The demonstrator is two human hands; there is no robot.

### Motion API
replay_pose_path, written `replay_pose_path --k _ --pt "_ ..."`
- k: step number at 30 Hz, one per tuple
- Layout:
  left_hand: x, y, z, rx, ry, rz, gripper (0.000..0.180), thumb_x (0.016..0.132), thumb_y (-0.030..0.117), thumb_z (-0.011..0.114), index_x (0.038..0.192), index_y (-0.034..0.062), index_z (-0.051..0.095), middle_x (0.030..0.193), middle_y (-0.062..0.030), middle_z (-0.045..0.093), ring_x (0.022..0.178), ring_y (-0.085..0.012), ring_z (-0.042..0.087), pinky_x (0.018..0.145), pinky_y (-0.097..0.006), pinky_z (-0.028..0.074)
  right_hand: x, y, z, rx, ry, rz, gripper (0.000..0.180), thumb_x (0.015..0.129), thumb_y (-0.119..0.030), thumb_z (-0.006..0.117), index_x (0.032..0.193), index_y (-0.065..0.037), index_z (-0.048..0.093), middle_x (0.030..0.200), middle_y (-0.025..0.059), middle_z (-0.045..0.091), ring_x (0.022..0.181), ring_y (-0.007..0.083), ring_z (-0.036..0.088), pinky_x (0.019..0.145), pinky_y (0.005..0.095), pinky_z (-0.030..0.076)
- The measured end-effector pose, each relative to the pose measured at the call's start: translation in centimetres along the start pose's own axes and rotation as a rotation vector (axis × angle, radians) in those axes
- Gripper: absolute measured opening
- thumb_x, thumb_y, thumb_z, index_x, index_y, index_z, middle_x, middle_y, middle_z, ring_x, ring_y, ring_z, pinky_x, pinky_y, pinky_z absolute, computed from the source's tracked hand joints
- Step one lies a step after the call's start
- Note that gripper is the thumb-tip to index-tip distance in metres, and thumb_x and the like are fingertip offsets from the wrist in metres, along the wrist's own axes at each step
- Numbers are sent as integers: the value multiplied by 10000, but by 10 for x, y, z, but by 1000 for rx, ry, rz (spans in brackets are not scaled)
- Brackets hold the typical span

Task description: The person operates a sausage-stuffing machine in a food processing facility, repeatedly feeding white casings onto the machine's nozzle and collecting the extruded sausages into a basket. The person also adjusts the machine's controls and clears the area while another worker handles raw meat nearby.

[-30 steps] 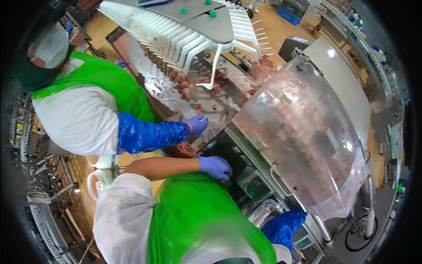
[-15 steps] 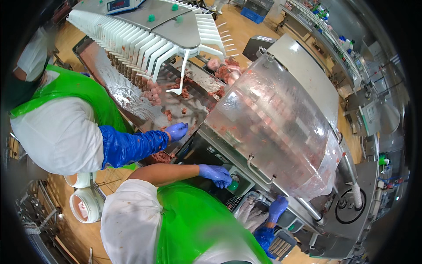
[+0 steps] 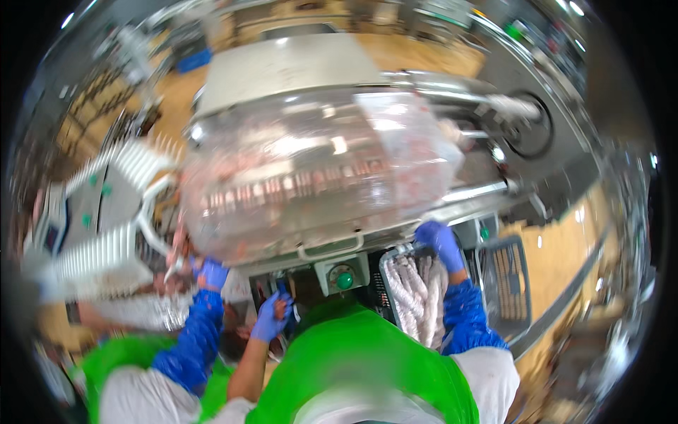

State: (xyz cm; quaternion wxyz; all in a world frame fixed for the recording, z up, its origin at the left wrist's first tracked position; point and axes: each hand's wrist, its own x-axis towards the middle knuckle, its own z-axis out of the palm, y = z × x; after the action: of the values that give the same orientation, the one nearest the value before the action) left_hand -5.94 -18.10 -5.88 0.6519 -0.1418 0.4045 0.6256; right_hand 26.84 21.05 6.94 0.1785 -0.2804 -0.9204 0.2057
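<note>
My left hand (image 3: 270,316), in a purple-blue glove, is raised in front of the machine. Its fingers are curled, and a small pinkish-brown bit shows at them, too blurred to name. My right hand (image 3: 439,244), gloved with a blue sleeve, is by the machine's lower edge at the far rim of a grey basket (image 3: 387,283); blur hides how its fingers lie. Whitish, rope-like folded casings (image 3: 417,290) fill that basket. A clear plastic cover (image 3: 282,166) with a handle (image 3: 330,247) spans the machine, with rows of pinkish pieces under it.
A co-worker's gloved hand (image 3: 210,272) reaches to the machine's left end, beside a rack of white hooks (image 3: 106,258). A control box with a green button (image 3: 344,280) sits under the handle. Another dark basket (image 3: 505,279) stands at the right.
My view has swung round to the right, so the machine now lies across the front. My left hand has moved away from the green button, leftward. The co-worker's hand is now at the machine's end.
</note>
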Motion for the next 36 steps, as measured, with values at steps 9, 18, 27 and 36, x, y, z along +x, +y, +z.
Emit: replay_pose_path --k 9,18,27,36 --pt "51 62 -140 1116 1338 946 305 886 301 481 947 15 569 772 -105 628 759 -263 605 748 -452 472 78 27 -39 -539 262 386 269 848 -262 470 744 -115 670 766 114 652 816 306 603 965 453 357" --pt "-13 17 160 2063 -152 254 413 882 400 437 881 43 646 923 -201 634 882 -378 596 781 -439 466 93 56 -32 -461 93 480 277 777 -331 513 714 -139 702 752 121 669 726 320 636 878 499 394" --pt "52 -17 209 2231 -176 631 206 789 280 581 811 85 641 821 -159 634 775 -355 607 673 -458 473 107 48 -29 -445 46 455 277 717 -411 599 714 -154 702 755 110 673 719 295 659 628 406 483" --pt "52 -7 195 2284 -74 595 169 742 281 611 795 133 673 759 -145 636 708 -344 610 632 -450 473 108 50 -32 -432 62 477 162 683 -277 605 725 -151 699 752 111 670 723 304 657 612 409 487"
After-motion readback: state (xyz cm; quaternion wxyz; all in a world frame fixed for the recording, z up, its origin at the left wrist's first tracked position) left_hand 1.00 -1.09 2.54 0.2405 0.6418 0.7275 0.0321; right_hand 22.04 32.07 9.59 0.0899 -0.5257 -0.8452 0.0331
